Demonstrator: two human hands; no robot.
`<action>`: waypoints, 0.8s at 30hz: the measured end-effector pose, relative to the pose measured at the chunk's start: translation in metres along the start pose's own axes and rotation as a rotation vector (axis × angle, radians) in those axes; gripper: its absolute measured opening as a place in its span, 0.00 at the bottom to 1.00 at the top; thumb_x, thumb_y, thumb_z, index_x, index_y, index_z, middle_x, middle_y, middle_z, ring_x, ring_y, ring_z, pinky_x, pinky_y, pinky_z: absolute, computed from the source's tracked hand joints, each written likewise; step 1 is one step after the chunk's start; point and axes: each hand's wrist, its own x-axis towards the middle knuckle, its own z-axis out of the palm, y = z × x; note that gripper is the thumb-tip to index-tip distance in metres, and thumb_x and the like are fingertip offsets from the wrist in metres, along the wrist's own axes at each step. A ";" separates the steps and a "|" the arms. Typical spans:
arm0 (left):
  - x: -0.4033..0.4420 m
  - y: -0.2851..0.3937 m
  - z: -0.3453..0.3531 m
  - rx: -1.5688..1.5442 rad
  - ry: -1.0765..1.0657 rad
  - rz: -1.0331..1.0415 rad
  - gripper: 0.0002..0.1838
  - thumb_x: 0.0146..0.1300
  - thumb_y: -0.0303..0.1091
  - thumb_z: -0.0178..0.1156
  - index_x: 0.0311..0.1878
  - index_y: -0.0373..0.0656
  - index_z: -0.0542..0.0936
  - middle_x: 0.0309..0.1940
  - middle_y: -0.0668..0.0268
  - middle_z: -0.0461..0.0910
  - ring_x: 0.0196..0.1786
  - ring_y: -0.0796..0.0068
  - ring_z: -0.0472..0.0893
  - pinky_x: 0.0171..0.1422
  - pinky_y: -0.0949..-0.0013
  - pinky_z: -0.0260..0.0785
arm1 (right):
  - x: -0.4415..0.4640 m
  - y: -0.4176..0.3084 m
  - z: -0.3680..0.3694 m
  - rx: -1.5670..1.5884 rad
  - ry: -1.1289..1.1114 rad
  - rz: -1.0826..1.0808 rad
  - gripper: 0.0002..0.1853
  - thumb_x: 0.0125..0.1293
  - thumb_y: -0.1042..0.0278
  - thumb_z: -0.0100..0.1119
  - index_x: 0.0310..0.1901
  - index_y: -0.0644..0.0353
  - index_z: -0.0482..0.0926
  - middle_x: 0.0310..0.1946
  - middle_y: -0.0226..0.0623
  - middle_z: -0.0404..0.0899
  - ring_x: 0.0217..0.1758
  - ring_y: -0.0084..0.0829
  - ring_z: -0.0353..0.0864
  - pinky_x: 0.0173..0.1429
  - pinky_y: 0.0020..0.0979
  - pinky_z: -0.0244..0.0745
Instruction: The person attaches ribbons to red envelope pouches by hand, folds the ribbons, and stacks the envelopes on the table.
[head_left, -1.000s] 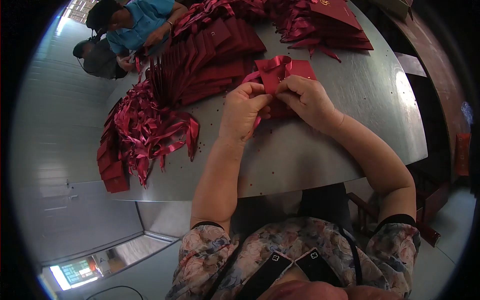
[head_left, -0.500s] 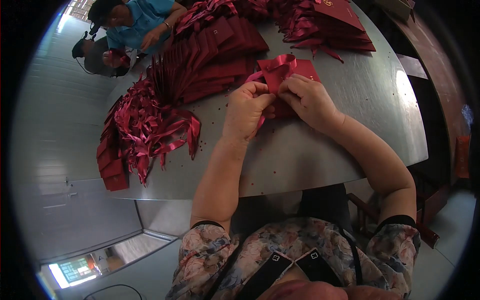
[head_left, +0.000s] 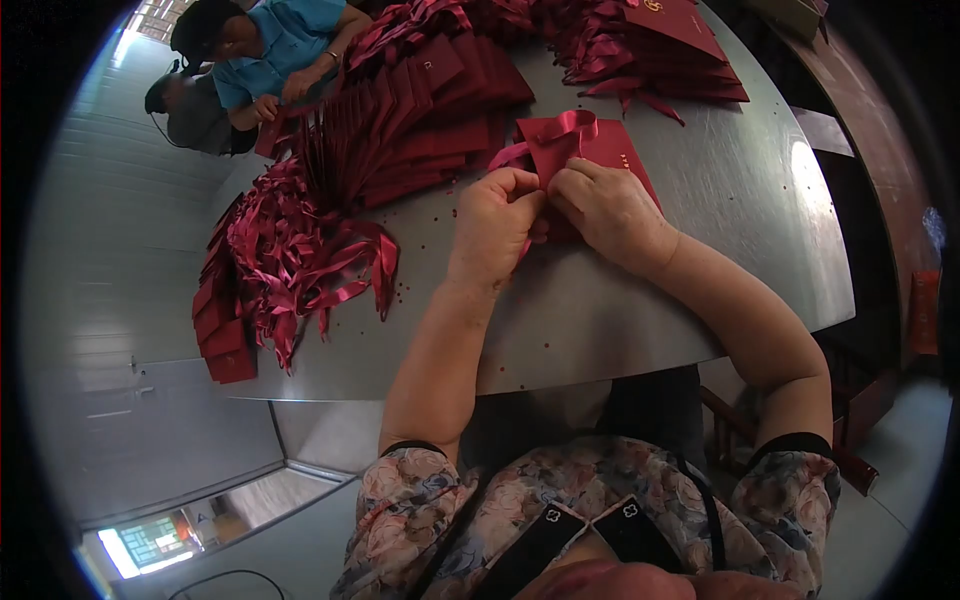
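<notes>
A flat dark-red paper bag [head_left: 630, 150] with small gold lettering lies on the metal table in front of me. From it a glossy red ribbon [head_left: 575, 124] curls up in a loop at the top. My left hand [head_left: 495, 220] is closed in a pinch at the bag's left edge, with ribbon showing above and below the fingers. Over the bag, my right hand [head_left: 615, 210] is also pinched, its fingertips close to the left ones, where the loop runs down to them. The exact spot between the fingertips is hidden.
Left of my hands stands a long row of red bags [head_left: 385, 120], their ribbons [head_left: 290, 250] hanging toward me. Another ribboned stack [head_left: 680, 60] lies at the back right. Small red dots are scattered on the metal table [head_left: 430, 340]. Across it sits a person in blue [head_left: 290, 45].
My right hand has shifted slightly left and down, uncovering more of the bag's lettering. The left hand stays nearly in place. The person in blue now has both hands together at a red bag.
</notes>
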 end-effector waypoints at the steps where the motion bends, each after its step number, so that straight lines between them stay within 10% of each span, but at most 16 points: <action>1: 0.001 -0.002 -0.002 -0.086 -0.014 -0.016 0.07 0.66 0.22 0.57 0.45 0.36 0.81 0.33 0.66 0.82 0.29 0.81 0.79 0.34 0.76 0.74 | 0.000 -0.001 0.000 0.025 0.017 0.044 0.06 0.59 0.75 0.63 0.38 0.61 0.78 0.35 0.41 0.79 0.35 0.45 0.82 0.38 0.39 0.79; 10: 0.007 -0.007 -0.008 -0.015 -0.178 -0.001 0.13 0.65 0.25 0.59 0.53 0.38 0.82 0.37 0.70 0.81 0.29 0.83 0.78 0.34 0.76 0.73 | -0.005 0.012 -0.007 0.595 0.041 0.404 0.07 0.55 0.78 0.71 0.35 0.64 0.82 0.31 0.32 0.78 0.35 0.23 0.79 0.42 0.26 0.74; 17: 0.014 -0.010 -0.013 0.243 -0.259 0.081 0.09 0.64 0.25 0.58 0.45 0.35 0.83 0.35 0.70 0.78 0.30 0.82 0.79 0.34 0.76 0.73 | -0.005 0.017 -0.007 0.492 0.074 0.220 0.07 0.59 0.75 0.71 0.36 0.64 0.82 0.31 0.30 0.79 0.33 0.19 0.77 0.39 0.25 0.73; 20: 0.012 -0.008 -0.012 0.292 -0.236 0.106 0.07 0.63 0.24 0.57 0.41 0.34 0.82 0.35 0.69 0.78 0.30 0.81 0.79 0.34 0.75 0.73 | 0.008 0.027 -0.026 0.528 0.494 0.508 0.11 0.70 0.62 0.64 0.38 0.63 0.81 0.27 0.27 0.77 0.27 0.17 0.74 0.32 0.26 0.71; 24: 0.014 -0.013 -0.010 0.312 -0.259 0.156 0.06 0.62 0.23 0.56 0.39 0.33 0.80 0.35 0.69 0.76 0.31 0.80 0.79 0.34 0.74 0.73 | 0.006 0.061 -0.032 0.295 0.064 0.873 0.19 0.68 0.51 0.62 0.37 0.65 0.81 0.31 0.44 0.82 0.33 0.32 0.81 0.44 0.34 0.76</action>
